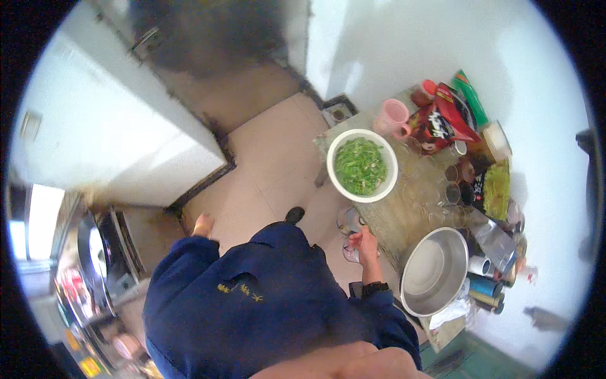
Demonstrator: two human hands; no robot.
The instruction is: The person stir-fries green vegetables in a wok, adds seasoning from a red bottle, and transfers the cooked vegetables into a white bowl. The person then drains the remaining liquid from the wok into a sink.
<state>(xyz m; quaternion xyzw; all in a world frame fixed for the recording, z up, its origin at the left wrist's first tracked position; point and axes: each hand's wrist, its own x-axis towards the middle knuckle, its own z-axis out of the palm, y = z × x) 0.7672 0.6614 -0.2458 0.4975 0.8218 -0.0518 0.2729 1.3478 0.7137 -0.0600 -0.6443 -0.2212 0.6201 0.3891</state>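
My left hand [204,224] hangs low at the left of my dark jacket, over the tiled floor, and nothing shows in it. At the near edge of a worn table, my right hand [365,243] has its fingers bent; whether it holds anything is unclear. Beside and partly behind it are roundish, glassy-looking objects [349,221], too blurred to name. A white bowl [391,182] of chopped green vegetables [360,166] sits on the table's far left corner. The empty steel basin [434,272] stands nearer, to the right of my right hand.
Several drinking glasses [428,170], a pink mug [392,116], a red food bag [442,118] and bottles crowd the table [386,220] along the wall. White cabinet-like block [142,137] stands at left. A pan [97,251] rests at the far left.
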